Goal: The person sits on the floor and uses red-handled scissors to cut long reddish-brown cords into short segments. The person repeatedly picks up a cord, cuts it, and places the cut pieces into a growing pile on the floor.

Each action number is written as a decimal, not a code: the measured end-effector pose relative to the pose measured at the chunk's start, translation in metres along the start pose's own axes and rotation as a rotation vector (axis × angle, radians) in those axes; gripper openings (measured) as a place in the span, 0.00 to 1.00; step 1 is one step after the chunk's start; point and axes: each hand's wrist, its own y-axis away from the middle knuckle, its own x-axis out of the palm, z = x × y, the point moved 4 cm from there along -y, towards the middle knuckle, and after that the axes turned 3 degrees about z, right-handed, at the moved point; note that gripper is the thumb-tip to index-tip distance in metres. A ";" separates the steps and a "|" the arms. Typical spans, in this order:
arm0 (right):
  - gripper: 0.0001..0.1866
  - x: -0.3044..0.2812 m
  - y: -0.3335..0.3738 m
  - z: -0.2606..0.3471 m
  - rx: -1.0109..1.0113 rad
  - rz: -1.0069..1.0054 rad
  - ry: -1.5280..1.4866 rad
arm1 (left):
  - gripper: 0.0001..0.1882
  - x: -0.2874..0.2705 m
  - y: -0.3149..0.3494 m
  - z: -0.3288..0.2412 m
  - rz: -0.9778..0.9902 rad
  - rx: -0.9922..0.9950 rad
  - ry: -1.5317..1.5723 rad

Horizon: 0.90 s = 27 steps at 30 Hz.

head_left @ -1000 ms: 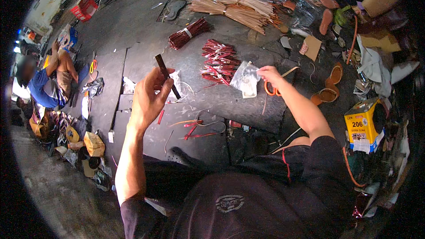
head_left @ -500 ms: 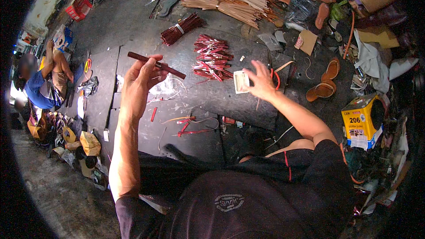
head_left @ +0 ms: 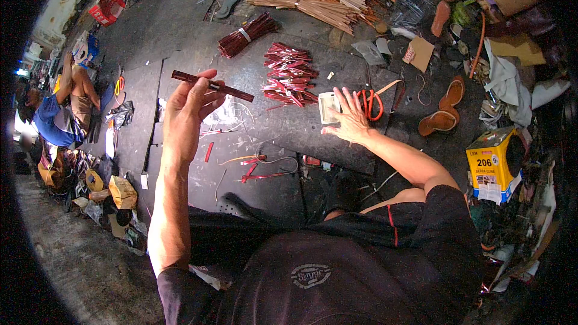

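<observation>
Pinched between the thumb and fingers of my left hand point(head_left: 189, 108) is a dark red strap point(head_left: 236, 92), held up crosswise above the dark work surface. My right hand point(head_left: 351, 123) spreads its fingers at the right side of a small white tray point(head_left: 327, 107), partly covering it; whether it touches the tray I cannot tell. Right beside those fingers lie scissors with red-orange handles point(head_left: 379, 107), their blades partly hidden. Between and beyond my hands sits a loose stack of short dark red straps point(head_left: 289, 72). A tied bundle of similar straps point(head_left: 247, 35) lies farther back.
Red scraps and thin cords point(head_left: 253, 171) are strewn nearer me. Bundled tan strips point(head_left: 304, 3) lie at the far side. To the right are a pair of brown sandals point(head_left: 442, 111) and a yellow can point(head_left: 490, 165). Another person point(head_left: 60, 114) sits at the left.
My right hand has come down and spread its fingers over the tray's right side, and more of the scissor handles shows. My left hand holds the strap nearly still.
</observation>
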 end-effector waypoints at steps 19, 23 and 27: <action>0.45 0.002 -0.006 0.003 0.006 -0.051 -0.018 | 0.24 0.002 0.000 -0.001 0.026 0.025 0.006; 0.43 -0.005 -0.010 0.007 0.011 -0.005 -0.079 | 0.25 0.000 0.001 0.003 0.039 0.020 -0.002; 0.36 0.002 -0.011 0.009 0.025 -0.084 -0.143 | 0.23 0.000 -0.003 0.003 0.044 -0.037 0.065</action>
